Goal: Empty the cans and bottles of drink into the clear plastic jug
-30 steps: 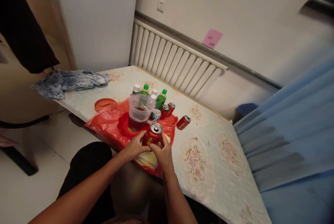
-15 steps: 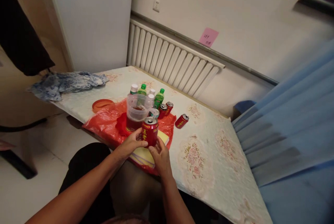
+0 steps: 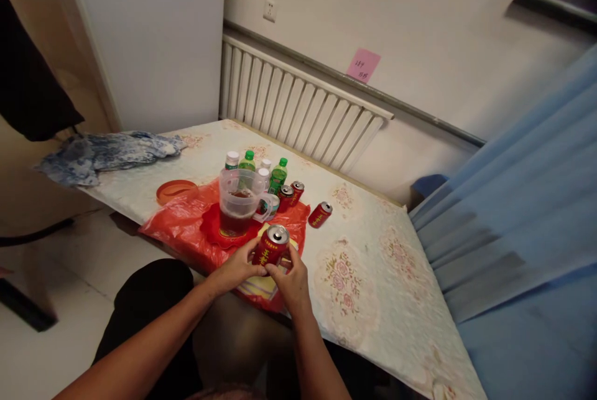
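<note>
A red drink can [image 3: 271, 246] with yellow lettering is held between my left hand [image 3: 240, 266] and my right hand [image 3: 291, 279], both closed on its sides. It leans to the right, its silver top showing. Below it lies a yellow cloth [image 3: 261, 285], partly hidden by my hands. Just beyond stands a clear plastic pitcher [image 3: 229, 204], partly filled with a dark reddish-brown drink, on a red scalloped tray [image 3: 209, 226]. Behind the pitcher, two more red cans [image 3: 286, 196] stand close together.
Several bottles with green [image 3: 280, 175] and white caps [image 3: 232, 159] stand behind the pitcher. An orange lid [image 3: 176, 191] lies left, by the red plastic bag [image 3: 163, 219]. Another red can [image 3: 320, 214] stands right on the flowered tablecloth [image 3: 345, 275]. A blue-and-white cloth [image 3: 112, 156] lies at the far left.
The can in my hands has gone from nearly upright to tilted rightward and sits slightly lower. My view has shifted a little, and the pitcher's handle now shows.
</note>
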Action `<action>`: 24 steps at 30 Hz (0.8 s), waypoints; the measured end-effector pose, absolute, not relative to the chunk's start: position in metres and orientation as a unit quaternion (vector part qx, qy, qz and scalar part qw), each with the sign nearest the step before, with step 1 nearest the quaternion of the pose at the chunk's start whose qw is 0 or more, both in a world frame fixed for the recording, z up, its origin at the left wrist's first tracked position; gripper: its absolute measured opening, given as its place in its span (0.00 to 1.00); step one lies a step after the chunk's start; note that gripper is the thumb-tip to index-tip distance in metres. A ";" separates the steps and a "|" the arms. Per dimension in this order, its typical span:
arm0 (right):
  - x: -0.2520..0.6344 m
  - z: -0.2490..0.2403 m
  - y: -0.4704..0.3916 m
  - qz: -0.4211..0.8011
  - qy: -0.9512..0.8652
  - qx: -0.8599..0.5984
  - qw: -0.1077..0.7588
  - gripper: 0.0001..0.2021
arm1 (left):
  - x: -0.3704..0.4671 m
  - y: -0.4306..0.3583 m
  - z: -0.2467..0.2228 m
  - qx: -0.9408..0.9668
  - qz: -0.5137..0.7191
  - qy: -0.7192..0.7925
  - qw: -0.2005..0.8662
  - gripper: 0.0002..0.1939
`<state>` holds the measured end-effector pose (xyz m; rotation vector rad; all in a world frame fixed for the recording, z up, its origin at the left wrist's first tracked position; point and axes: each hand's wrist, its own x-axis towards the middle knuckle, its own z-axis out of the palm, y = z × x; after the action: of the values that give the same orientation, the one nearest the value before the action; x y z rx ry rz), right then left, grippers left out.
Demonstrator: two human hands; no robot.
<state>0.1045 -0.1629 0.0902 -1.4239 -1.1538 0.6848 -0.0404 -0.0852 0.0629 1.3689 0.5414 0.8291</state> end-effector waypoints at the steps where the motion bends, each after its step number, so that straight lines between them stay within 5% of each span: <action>1: 0.105 0.092 -0.164 0.278 -0.493 -0.613 0.551 0.31 | -0.038 -0.087 0.060 0.619 0.359 0.245 0.654 0.38; 15: 0.132 0.076 -0.169 0.256 -0.439 -0.656 0.558 0.29 | -0.003 -0.090 0.036 0.704 0.319 0.246 0.585 0.39; 24: 0.201 0.068 -0.154 0.185 -0.384 -0.704 0.568 0.27 | 0.018 -0.042 -0.015 0.842 0.304 0.346 0.282 0.26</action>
<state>0.2009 -0.1542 0.0679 -1.6549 -0.9014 0.4339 0.0181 -0.0415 -0.0146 2.2541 0.9271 0.8140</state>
